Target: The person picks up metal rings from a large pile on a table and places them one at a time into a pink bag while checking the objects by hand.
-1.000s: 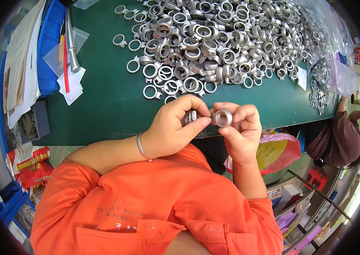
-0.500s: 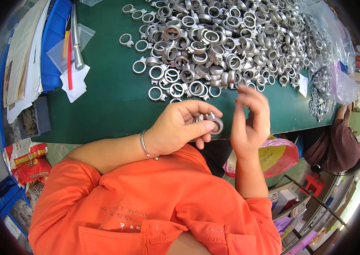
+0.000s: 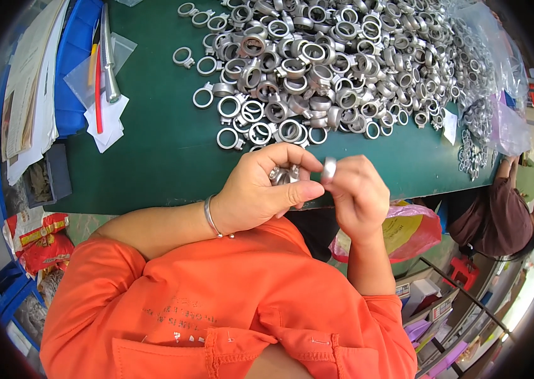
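Note:
My left hand is curled in front of my chest, near the table's front edge. Several cast metal rings lie tucked in its fingers. Close against its thumb and index fingertips, my right hand pinches one silver-grey metal ring, turned so its broad outer band shows. Whether the left fingertips also touch that ring, I cannot tell. Just beyond both hands spreads a large heap of similar rings, many with small stubs on the band.
The green tabletop carries a tapered metal rod, a red stick and papers at left, beside a blue bin. Plastic bags lie at right. A pink bag sits below the edge. Another person is at far right.
My right hand has come down and left to my left hand, its fingers closing on a ring. The ring that the left thumb and finger pinched earlier now appears turned, in the right fingers.

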Motion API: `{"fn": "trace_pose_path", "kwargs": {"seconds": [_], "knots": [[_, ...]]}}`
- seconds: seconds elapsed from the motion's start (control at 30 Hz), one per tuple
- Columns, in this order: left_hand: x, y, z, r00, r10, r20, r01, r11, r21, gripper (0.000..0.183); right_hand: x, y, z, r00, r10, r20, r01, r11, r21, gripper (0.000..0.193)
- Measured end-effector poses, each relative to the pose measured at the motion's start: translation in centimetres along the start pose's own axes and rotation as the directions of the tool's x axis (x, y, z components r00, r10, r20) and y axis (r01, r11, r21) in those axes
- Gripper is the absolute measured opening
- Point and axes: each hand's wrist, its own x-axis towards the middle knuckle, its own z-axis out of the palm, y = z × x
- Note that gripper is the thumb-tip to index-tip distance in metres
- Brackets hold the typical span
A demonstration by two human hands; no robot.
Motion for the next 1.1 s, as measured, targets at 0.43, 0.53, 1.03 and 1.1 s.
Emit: {"fn": "trace_pose_path", "kwargs": {"seconds": [0.43, 0.53, 1.03, 1.1], "knots": [[0.4, -1.0, -0.5, 0.910, 0.406, 0.084, -0.389, 0.768, 0.509, 0.011, -1.5, -1.4, 0.9, 0.879, 0.476, 0.015, -0.317, 0.562, 0.764, 0.044], [0.3, -0.9, -0.6, 0.927, 0.366, 0.079, -0.358, 0.806, 0.471, 0.008, -1.7, -1.3, 1.1, 0.894, 0.447, -0.006, -0.304, 0.618, 0.725, 0.043], [0.3, -1.0, -0.7, 0.932, 0.347, 0.107, -0.356, 0.818, 0.452, 0.012, -0.4, -2.2, 0.3, 0.988, 0.089, -0.123, -0.095, 0.994, -0.045, 0.027], [0.2, -0.4, -0.6, 0.974, 0.203, 0.097, -0.218, 0.960, 0.176, 0.010, 0.1, -2.6, -0.1, 0.990, 0.101, -0.100, -0.096, 0.994, 0.051, 0.022]]}}
